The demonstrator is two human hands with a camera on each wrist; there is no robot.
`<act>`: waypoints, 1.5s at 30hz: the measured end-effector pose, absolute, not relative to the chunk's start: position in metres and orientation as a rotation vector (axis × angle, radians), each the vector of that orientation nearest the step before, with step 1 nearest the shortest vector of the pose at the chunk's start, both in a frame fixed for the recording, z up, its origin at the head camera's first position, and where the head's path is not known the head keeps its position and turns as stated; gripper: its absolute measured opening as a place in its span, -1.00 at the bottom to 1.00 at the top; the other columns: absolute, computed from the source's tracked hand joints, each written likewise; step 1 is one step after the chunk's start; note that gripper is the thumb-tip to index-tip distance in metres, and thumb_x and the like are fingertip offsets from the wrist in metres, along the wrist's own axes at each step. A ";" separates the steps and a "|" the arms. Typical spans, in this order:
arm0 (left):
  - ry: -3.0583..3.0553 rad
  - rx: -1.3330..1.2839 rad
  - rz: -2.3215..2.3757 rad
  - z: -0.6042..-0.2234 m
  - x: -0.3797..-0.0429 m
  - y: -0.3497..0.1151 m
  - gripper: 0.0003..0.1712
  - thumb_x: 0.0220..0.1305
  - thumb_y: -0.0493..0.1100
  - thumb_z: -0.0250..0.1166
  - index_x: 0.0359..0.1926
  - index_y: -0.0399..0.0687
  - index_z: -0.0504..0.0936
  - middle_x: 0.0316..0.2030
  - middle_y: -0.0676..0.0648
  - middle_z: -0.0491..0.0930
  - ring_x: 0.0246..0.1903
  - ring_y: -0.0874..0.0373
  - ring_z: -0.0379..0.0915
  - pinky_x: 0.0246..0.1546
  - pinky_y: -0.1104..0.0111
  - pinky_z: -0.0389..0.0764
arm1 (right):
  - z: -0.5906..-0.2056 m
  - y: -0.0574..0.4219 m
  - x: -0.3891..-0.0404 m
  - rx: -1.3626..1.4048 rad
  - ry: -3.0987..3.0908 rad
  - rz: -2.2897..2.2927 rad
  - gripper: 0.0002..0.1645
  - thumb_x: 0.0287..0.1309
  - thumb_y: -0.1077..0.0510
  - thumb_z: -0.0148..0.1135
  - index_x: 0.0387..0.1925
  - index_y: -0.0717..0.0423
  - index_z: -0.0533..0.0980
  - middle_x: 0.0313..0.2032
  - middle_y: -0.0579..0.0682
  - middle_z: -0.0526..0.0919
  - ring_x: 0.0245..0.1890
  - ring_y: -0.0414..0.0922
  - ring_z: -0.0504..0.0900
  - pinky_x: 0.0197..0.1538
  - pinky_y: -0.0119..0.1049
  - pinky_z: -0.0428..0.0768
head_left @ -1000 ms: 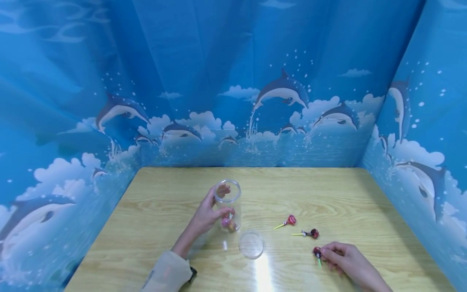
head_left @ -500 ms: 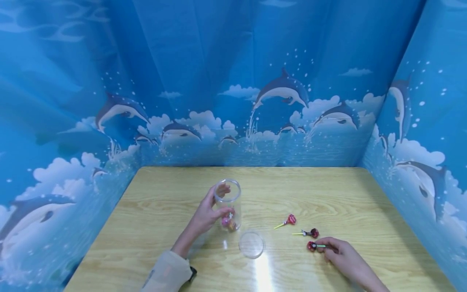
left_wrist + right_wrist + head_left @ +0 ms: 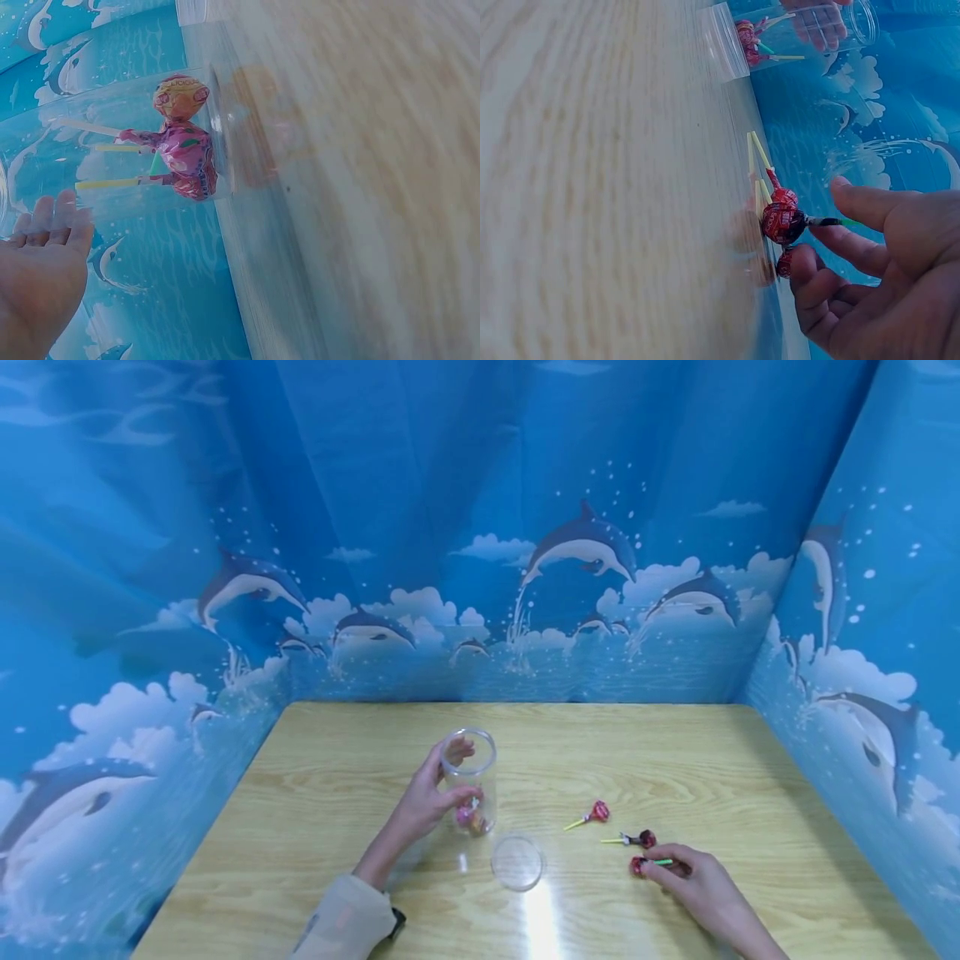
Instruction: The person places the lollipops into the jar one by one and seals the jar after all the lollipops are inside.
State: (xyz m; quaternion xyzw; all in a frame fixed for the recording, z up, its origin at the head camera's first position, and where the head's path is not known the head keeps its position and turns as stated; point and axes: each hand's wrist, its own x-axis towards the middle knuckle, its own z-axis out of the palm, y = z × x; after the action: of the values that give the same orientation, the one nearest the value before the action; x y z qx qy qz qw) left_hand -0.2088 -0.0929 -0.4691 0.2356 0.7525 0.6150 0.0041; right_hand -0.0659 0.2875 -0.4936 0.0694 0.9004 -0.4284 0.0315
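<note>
My left hand (image 3: 422, 802) holds an upright clear plastic jar (image 3: 487, 781), thumb on its near side and fingers behind it. Several wrapped lollipops (image 3: 187, 146) lie at its bottom, with sticks pointing up in the left wrist view. The jar's mouth is uncovered. Its clear round lid (image 3: 517, 863) rests on the table nearby. My right hand (image 3: 701, 885) has thumb and fingers around the green stick of a dark red lollipop (image 3: 784, 223). That lollipop's head is low by the tabletop, its stick raised; exact finger contact is partly hidden.
A red lollipop (image 3: 599, 812) with a yellow stick lies on the wooden table (image 3: 360, 752). Between it and my right hand lies a dark lollipop (image 3: 647, 839), also yellow-sticked. Blue dolphin-print curtains (image 3: 465, 527) enclose the table's back and sides.
My right hand has moved slightly left, and the lollipop at its fingers has turned, so that its stick now points right towards the hand. My left hand and the jar have stayed put.
</note>
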 end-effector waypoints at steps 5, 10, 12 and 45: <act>2.357 0.739 1.929 -0.469 -0.209 -0.092 -0.05 0.13 -0.34 0.53 0.49 -0.24 0.26 0.33 -0.26 0.49 0.35 -0.19 0.39 0.48 -0.14 0.20 | -0.494 0.288 -0.066 0.191 2.874 -1.347 -0.80 0.28 0.15 0.43 -0.11 0.14 0.74 -0.23 -0.02 0.75 -0.41 -0.32 0.53 -0.39 -0.39 0.54; 2.339 0.761 1.939 -0.470 -0.210 -0.092 -0.07 0.14 -0.35 0.52 0.48 -0.28 0.26 0.32 -0.31 0.48 0.34 -0.23 0.39 0.48 -0.15 0.20 | -0.492 0.291 -0.066 0.242 2.847 -1.385 -0.80 0.30 0.10 0.42 -0.15 0.14 0.76 -0.20 0.08 0.78 -0.45 -0.32 0.49 -0.45 -0.39 0.50; 2.335 0.760 1.939 -0.470 -0.210 -0.092 -0.05 0.13 -0.35 0.52 0.48 -0.29 0.25 0.32 -0.32 0.48 0.34 -0.23 0.39 0.48 -0.14 0.20 | -0.490 0.291 -0.067 0.294 2.786 -1.428 -0.76 0.33 0.09 0.39 -0.11 0.17 0.75 -0.36 0.10 0.75 -0.56 -0.28 0.45 -0.54 -0.38 0.43; 2.357 0.735 1.923 -0.468 -0.209 -0.092 -0.07 0.13 -0.36 0.52 0.48 -0.24 0.27 0.32 -0.26 0.50 0.34 -0.20 0.39 0.47 -0.15 0.21 | -0.415 0.268 -0.119 -0.341 1.713 -2.497 -0.71 0.55 0.33 0.03 -0.01 0.23 0.68 -0.16 -0.01 0.78 -0.25 -0.24 0.69 -0.22 -0.46 0.69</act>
State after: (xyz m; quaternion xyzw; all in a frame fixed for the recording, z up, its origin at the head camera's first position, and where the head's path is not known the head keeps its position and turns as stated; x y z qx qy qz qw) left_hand -0.2087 -0.0924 -0.4679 0.2348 0.7532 0.6145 0.0060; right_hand -0.1187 0.2684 -0.4154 -0.1117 0.5616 -0.8185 0.0471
